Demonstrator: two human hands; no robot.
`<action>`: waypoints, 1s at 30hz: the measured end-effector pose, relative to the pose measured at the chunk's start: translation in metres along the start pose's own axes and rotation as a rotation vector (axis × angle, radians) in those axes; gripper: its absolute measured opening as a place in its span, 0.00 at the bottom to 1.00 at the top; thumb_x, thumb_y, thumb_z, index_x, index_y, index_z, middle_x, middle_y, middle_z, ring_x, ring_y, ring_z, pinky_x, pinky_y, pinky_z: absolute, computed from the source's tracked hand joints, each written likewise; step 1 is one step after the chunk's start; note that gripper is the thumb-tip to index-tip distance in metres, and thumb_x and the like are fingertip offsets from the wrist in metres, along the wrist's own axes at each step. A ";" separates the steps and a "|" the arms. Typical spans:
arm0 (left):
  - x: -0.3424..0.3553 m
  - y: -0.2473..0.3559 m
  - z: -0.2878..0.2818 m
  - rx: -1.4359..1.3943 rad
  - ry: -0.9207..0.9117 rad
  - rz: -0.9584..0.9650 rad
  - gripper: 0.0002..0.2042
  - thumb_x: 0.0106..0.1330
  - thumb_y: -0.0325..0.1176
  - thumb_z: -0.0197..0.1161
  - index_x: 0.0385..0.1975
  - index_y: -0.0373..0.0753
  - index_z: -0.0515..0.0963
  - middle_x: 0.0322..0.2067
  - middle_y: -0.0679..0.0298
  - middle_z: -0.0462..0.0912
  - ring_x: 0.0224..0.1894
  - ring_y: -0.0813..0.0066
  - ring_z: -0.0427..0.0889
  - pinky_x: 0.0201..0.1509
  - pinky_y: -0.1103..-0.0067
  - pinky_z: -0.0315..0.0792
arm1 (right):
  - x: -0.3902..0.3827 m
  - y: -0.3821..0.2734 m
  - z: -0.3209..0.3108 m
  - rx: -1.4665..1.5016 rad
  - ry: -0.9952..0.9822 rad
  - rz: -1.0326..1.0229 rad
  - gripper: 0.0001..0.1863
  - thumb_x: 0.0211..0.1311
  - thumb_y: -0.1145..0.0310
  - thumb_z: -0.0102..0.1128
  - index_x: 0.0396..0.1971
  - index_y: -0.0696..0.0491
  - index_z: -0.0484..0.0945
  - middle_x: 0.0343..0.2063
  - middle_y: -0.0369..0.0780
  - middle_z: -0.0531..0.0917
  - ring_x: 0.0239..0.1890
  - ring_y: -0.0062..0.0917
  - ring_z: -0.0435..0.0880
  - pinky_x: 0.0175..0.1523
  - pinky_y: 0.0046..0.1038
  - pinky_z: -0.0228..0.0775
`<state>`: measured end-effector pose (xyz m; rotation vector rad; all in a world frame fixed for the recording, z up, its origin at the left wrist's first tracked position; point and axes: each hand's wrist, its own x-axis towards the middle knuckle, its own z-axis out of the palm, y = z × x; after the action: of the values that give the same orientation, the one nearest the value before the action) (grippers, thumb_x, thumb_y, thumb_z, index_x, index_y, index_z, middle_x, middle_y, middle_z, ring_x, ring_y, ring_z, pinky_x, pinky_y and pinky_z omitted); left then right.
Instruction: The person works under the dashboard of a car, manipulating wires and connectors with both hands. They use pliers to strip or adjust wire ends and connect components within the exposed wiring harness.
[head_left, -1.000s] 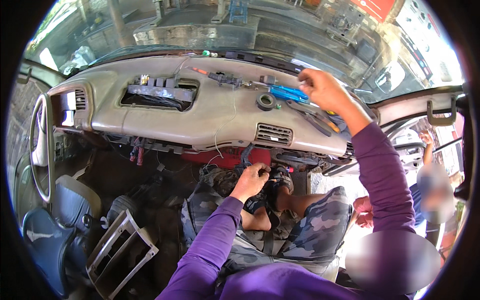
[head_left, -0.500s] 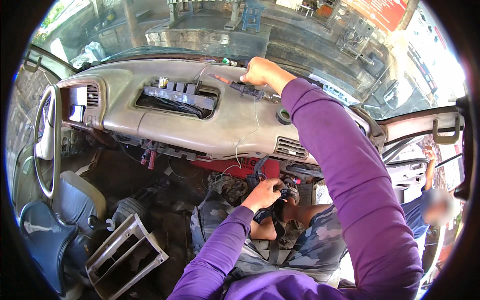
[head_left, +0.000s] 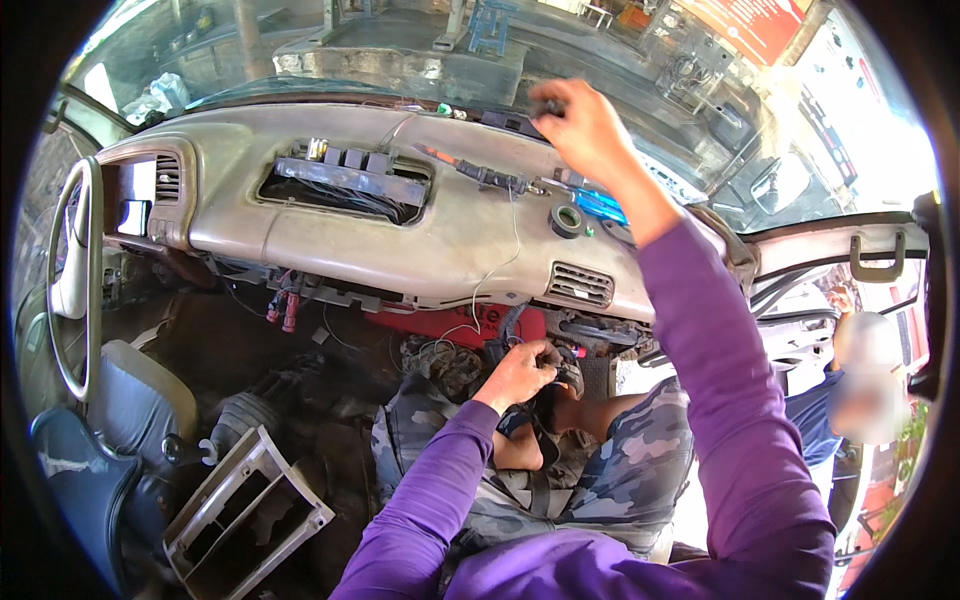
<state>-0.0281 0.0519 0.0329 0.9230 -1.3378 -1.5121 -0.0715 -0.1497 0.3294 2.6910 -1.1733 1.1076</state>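
Shows dark lettering on a red panel (head_left: 430, 322) under the dashboard's (head_left: 350, 245) near edge. Shows pale print, unreadably small, on a red sign (head_left: 750, 28) beyond the far edge.

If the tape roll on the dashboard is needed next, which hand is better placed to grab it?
Probably the right hand: it appears over the dashboard, closer to the tape roll, though it holds a small dark object. The left hand is low, below the dashboard.

We are looking down through a head-worn fisheye, facing the dashboard (head_left: 470, 240), hovering close above the lap (head_left: 625, 475)
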 end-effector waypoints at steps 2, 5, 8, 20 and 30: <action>-0.001 0.000 -0.001 -0.043 0.009 0.001 0.06 0.59 0.21 0.66 0.36 0.33 0.78 0.30 0.66 0.80 0.36 0.79 0.75 0.44 0.77 0.73 | -0.056 -0.002 -0.025 0.129 -0.070 0.064 0.20 0.54 0.71 0.63 0.49 0.57 0.83 0.43 0.48 0.87 0.46 0.41 0.87 0.54 0.35 0.78; 0.002 -0.023 -0.004 -0.094 0.067 0.076 0.07 0.61 0.21 0.66 0.38 0.32 0.79 0.32 0.67 0.81 0.38 0.79 0.77 0.46 0.78 0.74 | -0.153 -0.028 -0.052 0.333 -0.286 0.255 0.19 0.56 0.78 0.61 0.50 0.58 0.82 0.41 0.37 0.85 0.43 0.18 0.83 0.50 0.23 0.75; 0.009 -0.016 0.011 -0.171 0.033 0.079 0.08 0.66 0.17 0.63 0.43 0.30 0.78 0.37 0.63 0.82 0.40 0.74 0.82 0.45 0.75 0.83 | -0.252 -0.002 -0.045 0.699 -0.310 0.530 0.24 0.57 0.81 0.68 0.55 0.57 0.78 0.44 0.35 0.83 0.47 0.19 0.82 0.52 0.24 0.76; -0.004 0.010 0.031 -0.313 0.074 -0.236 0.12 0.72 0.35 0.68 0.48 0.34 0.80 0.32 0.70 0.80 0.31 0.85 0.74 0.33 0.84 0.70 | -0.350 0.021 0.013 0.958 -0.156 0.740 0.27 0.61 0.84 0.65 0.61 0.58 0.72 0.55 0.43 0.82 0.55 0.23 0.81 0.60 0.25 0.74; 0.001 0.005 0.018 -0.334 0.067 -0.176 0.13 0.69 0.25 0.63 0.50 0.35 0.72 0.35 0.65 0.77 0.30 0.80 0.74 0.33 0.81 0.70 | -0.353 0.035 0.025 0.970 -0.184 1.080 0.22 0.64 0.68 0.73 0.53 0.62 0.78 0.35 0.40 0.86 0.33 0.23 0.85 0.38 0.30 0.80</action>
<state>-0.0447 0.0571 0.0409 0.8826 -0.9374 -1.7576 -0.2455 0.0440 0.0870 2.6186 -2.9461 1.9303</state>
